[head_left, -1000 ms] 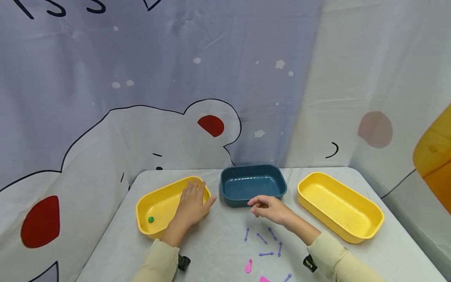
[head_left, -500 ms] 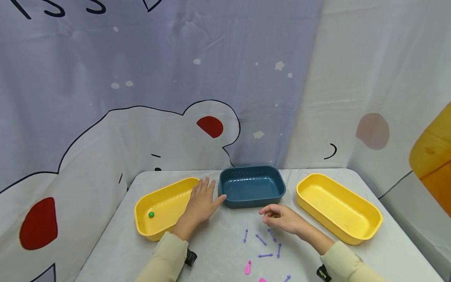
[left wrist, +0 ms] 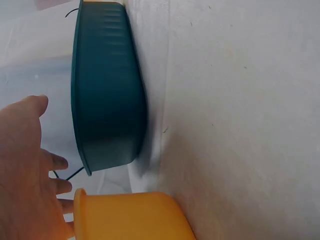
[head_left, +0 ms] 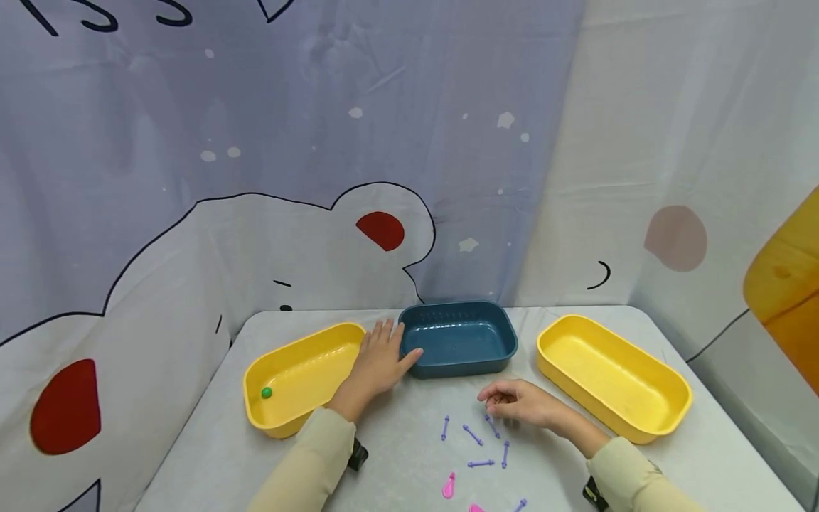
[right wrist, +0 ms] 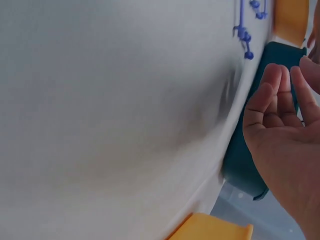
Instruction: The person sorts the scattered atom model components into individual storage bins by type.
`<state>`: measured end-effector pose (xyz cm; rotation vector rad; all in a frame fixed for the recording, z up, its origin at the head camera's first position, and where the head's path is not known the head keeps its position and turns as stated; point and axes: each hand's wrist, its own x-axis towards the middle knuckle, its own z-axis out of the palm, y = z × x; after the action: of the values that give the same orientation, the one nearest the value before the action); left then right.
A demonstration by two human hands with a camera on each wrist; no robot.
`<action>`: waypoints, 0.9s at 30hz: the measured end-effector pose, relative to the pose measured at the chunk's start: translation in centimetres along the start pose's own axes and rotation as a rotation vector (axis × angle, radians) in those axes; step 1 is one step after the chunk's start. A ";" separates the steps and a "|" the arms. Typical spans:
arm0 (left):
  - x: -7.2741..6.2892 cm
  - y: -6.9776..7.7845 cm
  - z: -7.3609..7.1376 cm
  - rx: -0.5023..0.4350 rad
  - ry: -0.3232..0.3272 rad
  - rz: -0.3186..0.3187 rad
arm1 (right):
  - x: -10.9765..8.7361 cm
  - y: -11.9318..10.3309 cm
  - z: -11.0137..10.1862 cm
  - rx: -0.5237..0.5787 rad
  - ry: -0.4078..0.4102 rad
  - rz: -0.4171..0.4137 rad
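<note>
My left hand (head_left: 376, 366) extends with straight fingers over the gap between the left yellow tray (head_left: 252, 398) and the dark teal tray (head_left: 457, 370); it holds nothing. In the left wrist view its fingertips lie close to the yellow tray's rim; I cannot tell if they touch. My right hand (head_left: 531, 407) hovers over the table, fingers loosely bent, with nothing seen between them in the right wrist view. Just below its fingertips lies a purple dumbbell-shaped piece (head_left: 492, 427). A small green bead (head_left: 266, 392) lies in the left yellow tray.
Several more purple dumbbell-shaped pieces, such as one purple piece (head_left: 480, 464), are scattered over the white table (head_left: 409, 469). Nearer me lie a pink teardrop-shaped piece (head_left: 448, 486) and another pink piece (head_left: 476, 508), cut off by the frame. A second yellow tray (head_left: 614, 377) stands on the right.
My left hand has moved right, from over the yellow tray toward the teal one. The right hand has drawn back from the teal tray, rightward and nearer me. The green bead has shifted slightly.
</note>
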<state>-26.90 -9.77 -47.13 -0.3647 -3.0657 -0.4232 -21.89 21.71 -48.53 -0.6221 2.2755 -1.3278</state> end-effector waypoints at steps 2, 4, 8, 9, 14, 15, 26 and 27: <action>0.2 0.1 0.1 -0.001 -0.001 0.002 | 0.0 0.3 -0.2 0.006 -0.011 -0.006; 0.5 0.2 0.3 0.003 0.000 0.006 | 0.1 0.5 -0.3 0.013 -0.023 -0.013; 0.8 0.3 0.7 0.012 -0.001 0.010 | 0.3 1.0 -0.5 0.007 -0.045 -0.003; 0.9 0.3 0.8 0.014 -0.001 0.010 | 0.4 1.1 -0.5 0.001 -0.051 0.000; 1.2 0.3 1.1 0.026 -0.010 -0.001 | 0.7 1.4 -0.5 -0.044 -0.083 0.018; 1.2 0.2 1.3 0.032 -0.010 -0.002 | 0.8 1.5 -0.5 -0.050 -0.088 0.018; 1.8 0.3 1.9 0.053 -0.018 0.000 | 1.3 1.6 -0.5 -0.332 -0.094 -0.078; 1.8 0.3 1.9 0.057 -0.020 -0.003 | 1.3 1.6 -0.5 -0.337 -0.097 -0.079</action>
<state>-28.60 -8.53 -48.78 -0.3651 -3.0904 -0.3329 -23.51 21.98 -49.87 -0.8756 2.4348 -0.9287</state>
